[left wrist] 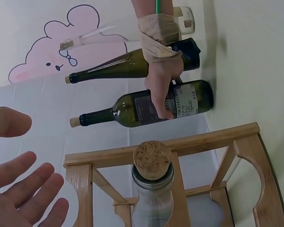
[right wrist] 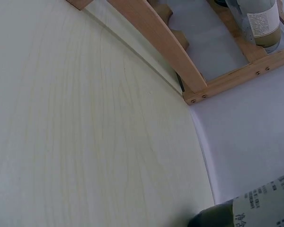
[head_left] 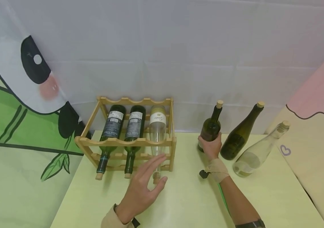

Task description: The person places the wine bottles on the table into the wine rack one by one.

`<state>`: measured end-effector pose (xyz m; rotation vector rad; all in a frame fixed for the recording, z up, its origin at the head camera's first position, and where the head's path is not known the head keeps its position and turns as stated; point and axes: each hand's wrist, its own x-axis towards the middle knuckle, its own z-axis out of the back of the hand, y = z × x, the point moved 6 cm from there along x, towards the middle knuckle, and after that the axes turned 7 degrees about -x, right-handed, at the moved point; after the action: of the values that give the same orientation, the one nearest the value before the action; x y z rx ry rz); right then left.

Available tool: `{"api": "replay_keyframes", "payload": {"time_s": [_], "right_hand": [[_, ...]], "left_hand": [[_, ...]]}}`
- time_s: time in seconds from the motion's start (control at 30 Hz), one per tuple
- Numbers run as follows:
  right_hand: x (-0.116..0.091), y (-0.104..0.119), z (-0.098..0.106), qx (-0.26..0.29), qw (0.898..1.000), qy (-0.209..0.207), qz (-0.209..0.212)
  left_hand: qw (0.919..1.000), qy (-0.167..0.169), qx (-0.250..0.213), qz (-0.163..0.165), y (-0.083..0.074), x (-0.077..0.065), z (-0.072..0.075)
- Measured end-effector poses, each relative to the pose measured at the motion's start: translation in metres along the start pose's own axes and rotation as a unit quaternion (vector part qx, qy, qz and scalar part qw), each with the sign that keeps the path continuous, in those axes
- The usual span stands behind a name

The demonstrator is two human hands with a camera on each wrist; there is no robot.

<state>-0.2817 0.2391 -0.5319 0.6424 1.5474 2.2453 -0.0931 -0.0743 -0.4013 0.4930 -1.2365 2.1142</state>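
My right hand (head_left: pixel 211 146) grips a dark green corked wine bottle (head_left: pixel 211 126) round its lower body, and the bottle stands upright. In the left wrist view its label (left wrist: pixel 187 100) shows beside the fingers. My left hand (head_left: pixel 143 185) is spread and holds nothing, near the neck of a clear bottle (head_left: pixel 158 126) lying in the wooden rack (head_left: pixel 127 142). That bottle's cork (left wrist: pixel 152 160) points toward the left wrist camera. Two dark green bottles lie in the rack too, one at the left (head_left: pixel 113 123) and one in the middle (head_left: pixel 134 125), corks forward.
To the right of the gripped bottle stand a slim green bottle (head_left: pixel 237 137) and a clear corked bottle (head_left: pixel 254 158). All this is on a pale wooden table (head_left: pixel 190 196). A white cloth backdrop (head_left: pixel 190 63) hangs right behind the rack, with cartoon prints at both sides.
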Motion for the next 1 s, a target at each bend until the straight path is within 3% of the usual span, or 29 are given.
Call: {"api": "replay_keyframes", "payload": {"time_s": [0.27, 0.53, 0.8, 1.0], "right_hand": [[-0.006, 0.004, -0.001, 0.038, 0.998, 0.022, 0.051], [-0.008, 0.012, 0.000, 0.065, 0.994, 0.046, 0.073], [-0.024, 0.049, 0.014, 0.071, 0.987, 0.093, 0.111], [-0.031, 0.062, 0.023, 0.084, 0.977, 0.099, 0.170]], "left_hand": [[0.9997, 0.012, -0.016, 0.011, 0.001, 0.000, -0.001], [0.9986, 0.017, -0.033, 0.039, 0.004, -0.002, -0.003], [0.9963, 0.024, -0.051, 0.065, 0.008, -0.002, -0.004], [0.9937, 0.021, -0.080, 0.076, 0.010, -0.001, -0.005]]}}
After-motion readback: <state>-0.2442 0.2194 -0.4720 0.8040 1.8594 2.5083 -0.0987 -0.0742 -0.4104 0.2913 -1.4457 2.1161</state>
